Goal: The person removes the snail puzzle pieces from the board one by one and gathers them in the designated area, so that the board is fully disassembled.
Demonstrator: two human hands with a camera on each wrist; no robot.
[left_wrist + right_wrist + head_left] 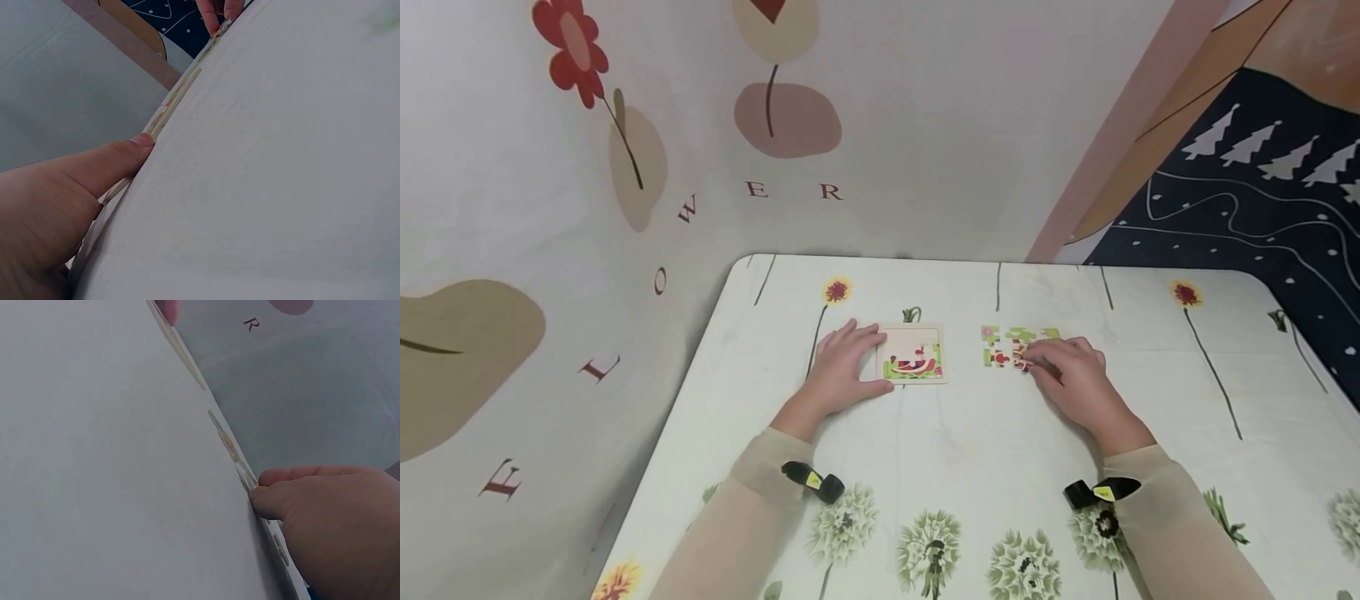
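Note:
A small wooden jigsaw board [910, 336], partly filled with bright pieces in its lower half, lies flat on the table. My left hand [844, 367] spans its left side, fingertips at the upper left edge and a straight thumb at the lower left corner. The left wrist view shows that thumb [142, 139] against the board's rim. To the right, several loose puzzle pieces [1000, 357] lie in a loose group. My right hand [1072, 377] is over their right end, thumb and forefinger pinching a puzzle piece [1020, 357] that the fingers partly cover.
A white cloth with printed flowers covers the table [955, 450], whose far edge meets a patterned hanging fabric [925, 183]. A strip of tabletop separates the board from the loose pieces. Dark tree-patterned fabric [1247, 208] lies beyond the right edge.

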